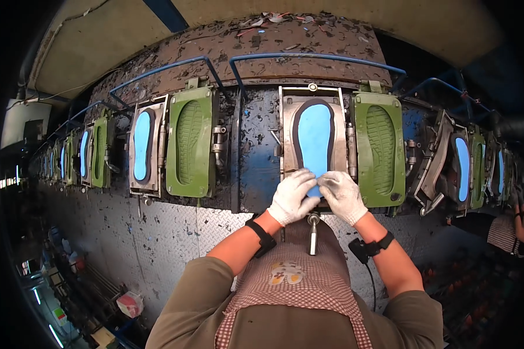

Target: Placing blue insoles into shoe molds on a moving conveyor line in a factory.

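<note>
A light-blue shoe sole [315, 134] with a dark border lies in the steel mould half [288, 110] straight in front of me. My left hand [294, 196], in a white glove, grips the sole's near end from the left, its fingers curled and thumb inward. From the right, my gloved right hand [342, 196] pinches the same end with bent fingertips. A small blue part shows between the two hands; the rest of that end is hidden under the gloves. Hinged to the steel half on the right is a green mould half [382, 151] with a ridged sole-shaped hollow.
Similar moulds line the bench, including a green half [190, 145] and a blue sole [141, 145] at left, and a tilted steel frame [434, 157] at right. A metal handle [313, 235] juts toward me. Blue rails [317, 56] and dark scraps lie beyond. Another person [501, 232] stands far right.
</note>
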`<state>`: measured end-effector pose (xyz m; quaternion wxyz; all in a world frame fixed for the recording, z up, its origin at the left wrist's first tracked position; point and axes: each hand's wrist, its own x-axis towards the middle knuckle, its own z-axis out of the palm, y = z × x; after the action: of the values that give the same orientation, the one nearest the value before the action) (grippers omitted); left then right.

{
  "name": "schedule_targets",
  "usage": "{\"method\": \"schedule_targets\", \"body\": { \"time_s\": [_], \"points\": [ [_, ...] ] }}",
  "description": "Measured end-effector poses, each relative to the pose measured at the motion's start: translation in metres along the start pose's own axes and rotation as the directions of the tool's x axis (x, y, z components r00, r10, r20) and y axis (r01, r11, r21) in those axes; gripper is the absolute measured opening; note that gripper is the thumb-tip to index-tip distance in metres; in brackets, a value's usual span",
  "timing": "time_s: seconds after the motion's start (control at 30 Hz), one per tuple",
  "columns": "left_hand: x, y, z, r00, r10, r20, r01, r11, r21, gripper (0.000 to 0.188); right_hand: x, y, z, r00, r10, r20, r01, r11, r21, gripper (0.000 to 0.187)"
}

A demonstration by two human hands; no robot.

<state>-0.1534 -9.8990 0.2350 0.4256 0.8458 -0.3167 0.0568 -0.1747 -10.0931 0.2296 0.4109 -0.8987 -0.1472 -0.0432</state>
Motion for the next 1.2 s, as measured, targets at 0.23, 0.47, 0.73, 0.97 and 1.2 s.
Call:
{"method": "schedule_targets", "body": {
  "time_s": [0.23, 0.47, 0.73, 0.97, 1.2],
  "points": [
    [-0.003, 0.007, 0.017, 0.991, 0.112, 0.072, -0.122, 0.979, 0.162, 0.034, 0.12, -0.009, 0.012, 0.964, -0.027, -0.266, -0.102, 0.884, -0.457, 0.044],
    [-0.012, -0.018, 0.01, 0.986, 0.141, 0.09, -0.156, 0.97, 0.186, 0.032, 0.165, 0.004, 0.047, 0.964, 0.172, -0.202, -0.26, 0.762, -0.593, 0.042],
    [0.024, -0.024, -0.004, 0.816, 0.386, 0.43, -0.485, 0.862, 0.146, 0.034, 0.082, -0.008, 0.004, 0.858, 0.467, -0.216, -0.447, 0.884, 0.135, 0.062],
    [0.063, -0.017, -0.011, 0.62, 0.294, 0.727, -0.4, 0.916, -0.029, 0.061, -0.113, -0.098, 0.055, 0.381, 0.71, 0.592, -0.823, -0.031, 0.567, 0.041],
    [0.061, -0.055, -0.014, 0.968, 0.171, 0.182, -0.172, 0.985, -0.006, 0.053, -0.112, -0.029, 0.004, 0.846, 0.52, 0.113, -0.522, 0.853, -0.015, 0.035]
  ]
}}
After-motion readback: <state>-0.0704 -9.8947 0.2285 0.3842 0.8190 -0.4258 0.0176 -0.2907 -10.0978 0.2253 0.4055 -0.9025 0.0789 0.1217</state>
